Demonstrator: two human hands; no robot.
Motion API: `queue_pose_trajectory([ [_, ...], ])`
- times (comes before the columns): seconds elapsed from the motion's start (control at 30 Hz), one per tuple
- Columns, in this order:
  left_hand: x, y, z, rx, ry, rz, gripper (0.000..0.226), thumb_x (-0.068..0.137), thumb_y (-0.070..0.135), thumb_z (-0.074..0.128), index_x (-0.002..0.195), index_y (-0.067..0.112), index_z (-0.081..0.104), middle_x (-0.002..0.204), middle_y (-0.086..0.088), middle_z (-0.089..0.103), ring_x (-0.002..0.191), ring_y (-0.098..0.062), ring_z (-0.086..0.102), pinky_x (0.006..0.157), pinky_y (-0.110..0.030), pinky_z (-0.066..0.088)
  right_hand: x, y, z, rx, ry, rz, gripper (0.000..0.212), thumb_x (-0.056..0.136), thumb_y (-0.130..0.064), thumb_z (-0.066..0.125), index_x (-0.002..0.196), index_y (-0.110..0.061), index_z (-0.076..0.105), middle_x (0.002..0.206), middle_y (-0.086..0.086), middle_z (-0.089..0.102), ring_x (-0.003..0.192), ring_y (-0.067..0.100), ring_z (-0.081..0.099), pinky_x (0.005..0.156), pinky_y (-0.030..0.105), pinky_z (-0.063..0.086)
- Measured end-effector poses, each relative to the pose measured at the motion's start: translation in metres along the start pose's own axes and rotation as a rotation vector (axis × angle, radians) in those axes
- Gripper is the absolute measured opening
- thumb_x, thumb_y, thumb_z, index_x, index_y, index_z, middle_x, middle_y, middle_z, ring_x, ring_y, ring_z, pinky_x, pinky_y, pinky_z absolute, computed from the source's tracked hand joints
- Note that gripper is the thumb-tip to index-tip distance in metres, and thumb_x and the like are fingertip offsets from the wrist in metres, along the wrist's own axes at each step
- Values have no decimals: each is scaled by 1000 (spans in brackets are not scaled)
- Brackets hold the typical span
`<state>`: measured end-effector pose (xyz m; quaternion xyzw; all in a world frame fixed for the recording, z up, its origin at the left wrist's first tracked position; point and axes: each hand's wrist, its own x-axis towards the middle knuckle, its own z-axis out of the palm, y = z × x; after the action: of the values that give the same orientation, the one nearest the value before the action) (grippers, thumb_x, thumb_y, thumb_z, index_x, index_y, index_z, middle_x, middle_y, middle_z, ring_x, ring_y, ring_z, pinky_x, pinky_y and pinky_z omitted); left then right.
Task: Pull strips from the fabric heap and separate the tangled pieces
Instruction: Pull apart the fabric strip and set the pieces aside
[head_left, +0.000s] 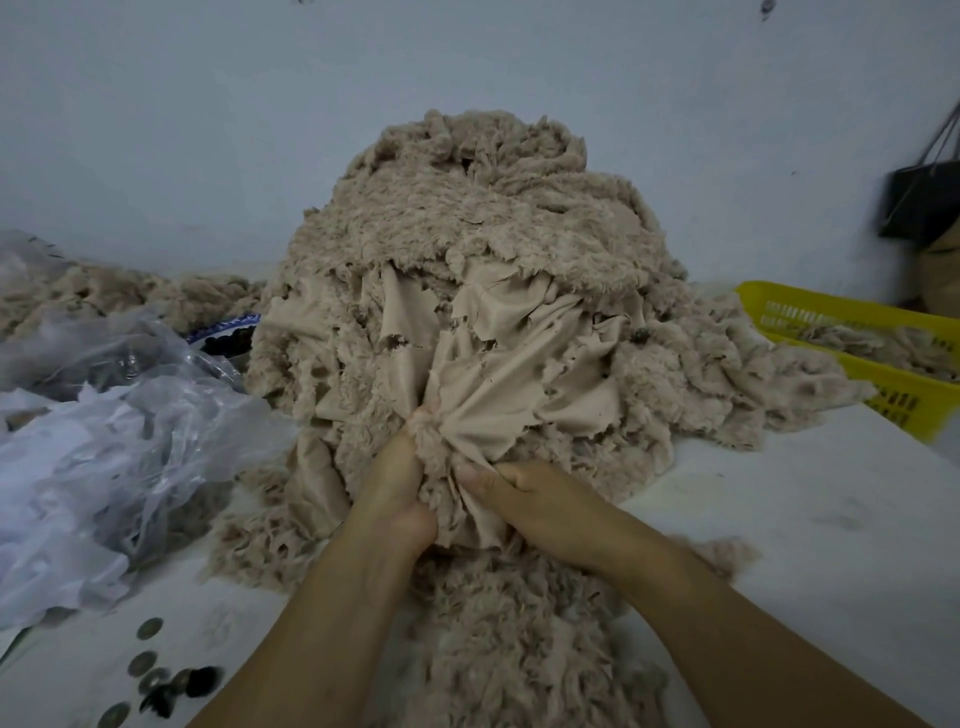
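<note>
Both hands, left hand (397, 493) and right hand (535, 499), grip fabric heap (467, 249).

Cloth noted throughout fabric heap (467, 234): beige, shaggy fluffy pile on one face, smooth matt backing on other, edges frayed. Thin translucent plastic seen in bags (104, 431), crinkled, faint sheen. Yellow plastic basket (893, 395), smooth, slotted. White table (805, 519), matt, smudged. Small discs (149, 629), dull metal-like finish. Wall (208, 130) matt, painted, pale.

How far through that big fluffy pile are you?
Early days. Done: some strips lie in the yellow basket. In hand: left hand and right hand grip one bunched piece at the front of the fabric heap. Left: nearly all of that tall, tangled heap.
</note>
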<state>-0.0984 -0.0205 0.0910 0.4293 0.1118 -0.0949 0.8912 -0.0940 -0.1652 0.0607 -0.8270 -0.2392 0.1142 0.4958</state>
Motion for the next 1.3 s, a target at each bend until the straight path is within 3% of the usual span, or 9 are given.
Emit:
queue_pose_trajectory([
  [0.1, -2, 2, 1, 64, -12, 12, 41, 102, 34, 53, 121, 0, 64, 90, -19, 76, 76, -26, 76, 59, -31, 60, 4, 7, -5, 264, 87, 89, 62, 71, -97, 36, 85, -49, 73, 98, -23, 72, 98, -2, 65, 91, 24, 46],
  [0.3, -10, -15, 12, 432, -152, 170, 51, 84, 39, 73, 123, 8, 66, 115, -15, 73, 108, -25, 71, 93, -37, 57, 13, 1, -7, 894, 237, 132, 58, 86, -60, 63, 124, -17, 68, 119, 5, 73, 112, 16, 68, 97, 33, 54],
  [0.47, -14, -24, 20, 595, -202, 203, 21, 89, 38, 66, 91, 19, 73, 92, -7, 76, 86, -16, 71, 74, -26, 57, 19, 3, -15, 888, 475, 291, 31, 101, -40, 54, 107, -14, 68, 94, 10, 78, 88, 20, 75, 76, 34, 60],
  [0.7, -20, -21, 25, 697, -333, 256, 23, 85, 45, 63, 65, 33, 67, 74, 7, 68, 72, -6, 64, 65, -18, 51, 27, 5, -21, 802, 587, 433, 44, 102, -49, 45, 105, -11, 66, 105, 13, 69, 101, 27, 66, 99, 44, 52],
  [0.87, -21, -22, 24, 655, -402, 223, 29, 90, 39, 59, 63, 30, 62, 67, 9, 62, 64, -3, 60, 61, -16, 49, 24, 7, -25, 816, 646, 381, 41, 104, -51, 37, 87, -22, 60, 83, 3, 66, 83, 17, 65, 78, 33, 54],
  [0.97, -18, -23, 21, 619, -406, 234, 30, 88, 44, 62, 63, 29, 64, 70, 9, 63, 68, -4, 61, 64, -16, 50, 22, 9, -29, 740, 661, 420, 48, 105, -51, 34, 99, -14, 64, 98, 12, 70, 94, 26, 67, 88, 39, 56],
  [1.03, -17, -21, 19, 553, -405, 241, 27, 83, 47, 70, 73, 22, 68, 79, 3, 68, 76, -8, 65, 69, -20, 54, 23, 12, -33, 755, 659, 447, 46, 105, -48, 34, 108, -12, 62, 93, 8, 70, 81, 21, 68, 68, 34, 60],
  [1.13, -13, -17, 12, 290, -356, 144, 35, 75, 35, 77, 99, 8, 77, 101, -14, 74, 92, -25, 72, 82, -34, 60, 20, 13, -37, 899, 676, 476, 38, 107, -37, 35, 81, -14, 50, 43, -5, 48, 30, 7, 40, 31, 15, 29],
  [1.3, -9, -10, 4, 51, -315, 132, 27, 81, 31, 67, 90, 10, 82, 93, -11, 78, 84, -21, 76, 66, -28, 60, 21, 14, -36, 982, 706, 465, 34, 108, -32, 34, 84, -15, 50, 51, -3, 31, 32, 7, 25, 32, 17, 20],
])
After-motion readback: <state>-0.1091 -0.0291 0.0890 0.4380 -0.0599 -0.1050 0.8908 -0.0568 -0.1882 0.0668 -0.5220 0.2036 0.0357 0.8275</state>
